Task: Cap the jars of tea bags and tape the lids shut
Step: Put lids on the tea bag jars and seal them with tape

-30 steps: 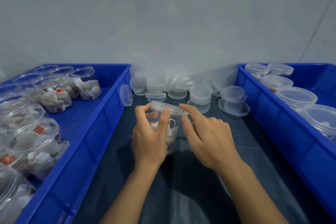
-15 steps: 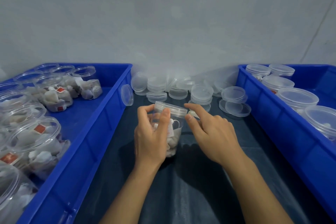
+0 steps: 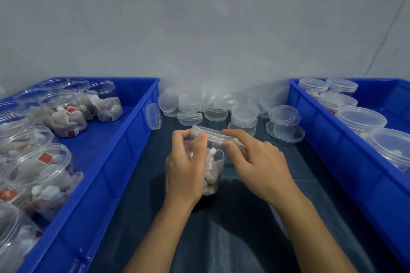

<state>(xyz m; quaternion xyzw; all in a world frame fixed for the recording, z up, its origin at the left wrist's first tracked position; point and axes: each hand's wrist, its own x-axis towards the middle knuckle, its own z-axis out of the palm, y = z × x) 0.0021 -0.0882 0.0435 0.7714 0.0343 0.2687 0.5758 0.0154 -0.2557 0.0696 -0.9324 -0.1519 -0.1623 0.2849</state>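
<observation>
Clear glossy plastic jar (image 3: 214, 162) and lid (image 3: 210, 134); smooth blue plastic bins (image 3: 106, 175); dark matt cloth (image 3: 244, 239).

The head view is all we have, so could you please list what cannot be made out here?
- Tape on the lid: not discernible.
- Jar left side: hidden behind the left hand.
- Left bin: cut off by the frame edge.
- Red tags: print too small.

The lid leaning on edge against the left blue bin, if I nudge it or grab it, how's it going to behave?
That lid stands on its rim, propped against the left blue bin, so a nudge would probably make it roll or drop flat. It looks like thin clear plastic, so likely very light and a little flexible. Its smooth surface may be slippery; pinching the rim seems safest.
</observation>
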